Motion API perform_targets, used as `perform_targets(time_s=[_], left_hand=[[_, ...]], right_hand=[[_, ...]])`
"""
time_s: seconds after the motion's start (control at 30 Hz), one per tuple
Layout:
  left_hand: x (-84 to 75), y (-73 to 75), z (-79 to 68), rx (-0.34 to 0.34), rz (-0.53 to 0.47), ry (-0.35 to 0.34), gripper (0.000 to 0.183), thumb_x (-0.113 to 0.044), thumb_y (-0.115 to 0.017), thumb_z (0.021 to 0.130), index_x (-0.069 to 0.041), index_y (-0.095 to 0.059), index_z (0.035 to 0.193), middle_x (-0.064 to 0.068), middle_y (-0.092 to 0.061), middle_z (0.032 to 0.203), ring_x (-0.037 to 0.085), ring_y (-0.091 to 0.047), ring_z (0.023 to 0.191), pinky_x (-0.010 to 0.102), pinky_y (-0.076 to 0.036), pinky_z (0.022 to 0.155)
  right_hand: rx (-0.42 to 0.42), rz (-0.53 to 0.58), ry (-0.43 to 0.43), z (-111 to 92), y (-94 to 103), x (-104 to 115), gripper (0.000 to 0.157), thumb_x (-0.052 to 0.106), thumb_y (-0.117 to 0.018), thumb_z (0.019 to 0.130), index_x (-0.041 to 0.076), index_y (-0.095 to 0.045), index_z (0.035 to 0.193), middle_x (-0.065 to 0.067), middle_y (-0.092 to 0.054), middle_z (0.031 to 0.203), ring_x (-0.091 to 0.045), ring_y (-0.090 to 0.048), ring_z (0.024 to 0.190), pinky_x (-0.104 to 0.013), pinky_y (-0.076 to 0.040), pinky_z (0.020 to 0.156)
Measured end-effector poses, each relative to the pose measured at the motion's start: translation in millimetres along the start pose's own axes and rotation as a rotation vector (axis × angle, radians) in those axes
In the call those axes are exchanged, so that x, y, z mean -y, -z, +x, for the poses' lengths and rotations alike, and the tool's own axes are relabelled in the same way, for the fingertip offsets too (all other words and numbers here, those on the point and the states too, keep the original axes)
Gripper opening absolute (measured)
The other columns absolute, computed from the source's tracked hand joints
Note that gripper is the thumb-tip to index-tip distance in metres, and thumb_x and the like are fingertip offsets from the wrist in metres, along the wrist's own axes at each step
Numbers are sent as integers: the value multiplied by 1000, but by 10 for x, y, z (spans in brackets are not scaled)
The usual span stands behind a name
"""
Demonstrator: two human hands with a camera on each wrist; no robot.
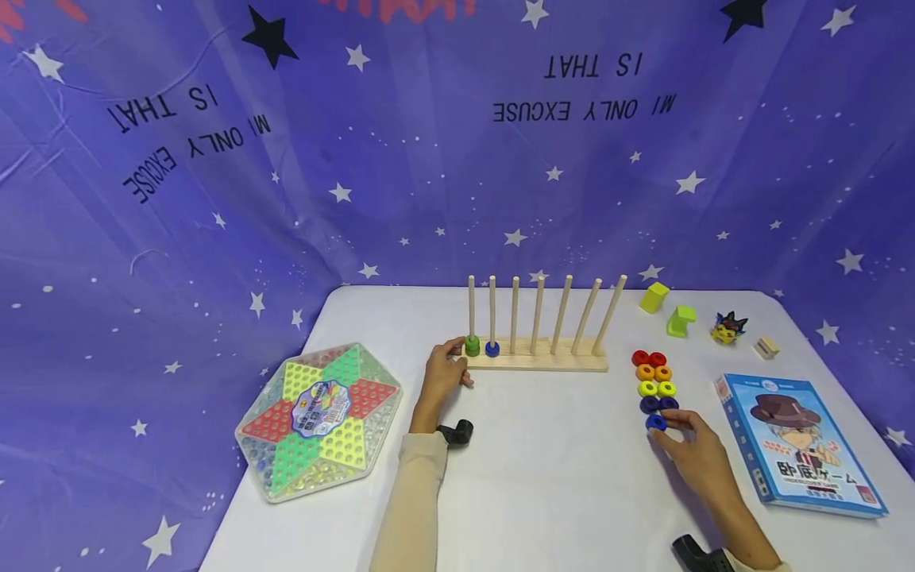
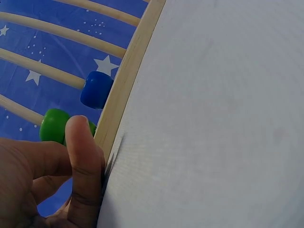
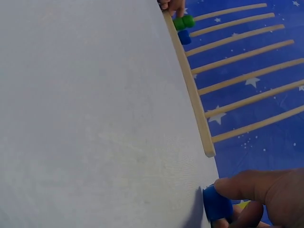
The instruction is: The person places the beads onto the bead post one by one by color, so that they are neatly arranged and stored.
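Right hand (image 1: pixel 699 457), nearest its own wrist camera: thumb and finger pinching one blue bead (image 1: pixel 655 423), just on the near side of two dark-purple beads (image 1: pixel 649 406); whether lifted, cannot tell. Beyond, in paired rows: yellow beads (image 1: pixel 647 393), orange beads (image 1: pixel 646 376), red beads (image 1: pixel 639 358). Left hand (image 1: pixel 443 373): fingers curled at the left end of the wooden rack (image 1: pixel 536 363), seemingly holding it, beside green beads (image 1: pixel 472 346) on the first peg. Farther out: boxed game (image 1: pixel 808 445), right; hexagonal checkers set (image 1: pixel 289 453), left. Hazards, judged: an off-centre pinch could let the bead slip and roll; low fingers could scatter the dark-purple pair; a left-hand nudge could skew the rack.
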State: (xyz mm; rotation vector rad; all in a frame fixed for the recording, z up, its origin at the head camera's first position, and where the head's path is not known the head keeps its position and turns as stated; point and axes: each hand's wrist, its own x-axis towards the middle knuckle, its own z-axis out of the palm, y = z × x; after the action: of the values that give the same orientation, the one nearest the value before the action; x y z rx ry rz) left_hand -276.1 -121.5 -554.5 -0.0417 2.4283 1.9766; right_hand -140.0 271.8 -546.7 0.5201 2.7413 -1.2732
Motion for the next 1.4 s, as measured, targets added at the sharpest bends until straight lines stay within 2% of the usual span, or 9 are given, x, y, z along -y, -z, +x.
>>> perform_targets(time_s=[0.23,0.33,0.47,0.7,0.8,0.93,1.13,1.27,1.4], left_hand=[[13,12,14,-9,-12,-1,48,8,-51,88,-1,-51,135,18,-45,110,12,-58,50,29,-61,52],[23,1,11,-15,-11,5,48,8,-51,88,-2,-51,135,18,-45,110,11,-57,49,28,-61,52],[33,-28,-4,-14,-21,5,48,8,-51,88,-1,-52,135,20,-45,110,12,-57,50,29,-62,52],[32,-33,-6,-17,-19,6,47,8,-52,89,-2,-52,135,17,-46,108,13,-58,51,29,-61,51],[37,-27,14,-24,-14,8,47,8,-51,89,-3,-52,135,16,-46,108,12,-58,51,28,-61,51],[48,-22,25,-32,-14,15,48,8,-52,88,-3,-52,135,15,-46,108,12,-58,51,28,-61,52],[59,-10,5,-27,-28,24,48,10,-52,88,-2,-53,134,17,-45,107,12,-57,49,29,-61,50],[59,-13,2,-14,-36,19,47,9,-51,89,-2,-52,134,19,-44,109,13,-57,50,29,-61,51],[30,-8,-1,-16,-44,10,46,9,-51,89,-2,-53,133,20,-44,110,15,-58,51,30,-61,51]], right_hand=[[-20,-53,-13,27,-37,18,63,45,-62,90,2,-46,133,-27,-47,133,-48,-35,127,-66,-38,95],[-28,-50,-26,0,28,68,61,45,-62,90,3,-47,133,-27,-47,133,-44,-44,119,-50,-50,81],[-76,-37,2,-59,241,251,61,46,-59,91,6,-48,136,-27,-47,132,-34,-53,97,-28,-44,59],[-165,31,205,-42,479,950,57,49,-58,90,14,-53,135,-17,-51,128,-20,-43,53,-28,-33,36],[-182,93,271,7,494,1359,57,49,-61,88,16,-54,134,-13,-52,128,-18,-42,49,-27,-35,34],[-184,185,377,95,421,1903,51,47,-66,86,18,-59,128,-5,-55,124,-19,-50,52,-24,-46,39],[-29,294,538,245,130,2547,38,32,-70,87,16,-63,121,-4,-59,116,-17,-53,56,-22,-53,46],[66,300,562,296,-62,2836,36,27,-70,87,16,-63,121,-4,-61,117,-22,-53,54,-24,-53,46],[117,278,565,324,-213,3027,35,26,-70,87,17,-63,120,-3,-61,114,-24,-53,55,-25,-54,46]])
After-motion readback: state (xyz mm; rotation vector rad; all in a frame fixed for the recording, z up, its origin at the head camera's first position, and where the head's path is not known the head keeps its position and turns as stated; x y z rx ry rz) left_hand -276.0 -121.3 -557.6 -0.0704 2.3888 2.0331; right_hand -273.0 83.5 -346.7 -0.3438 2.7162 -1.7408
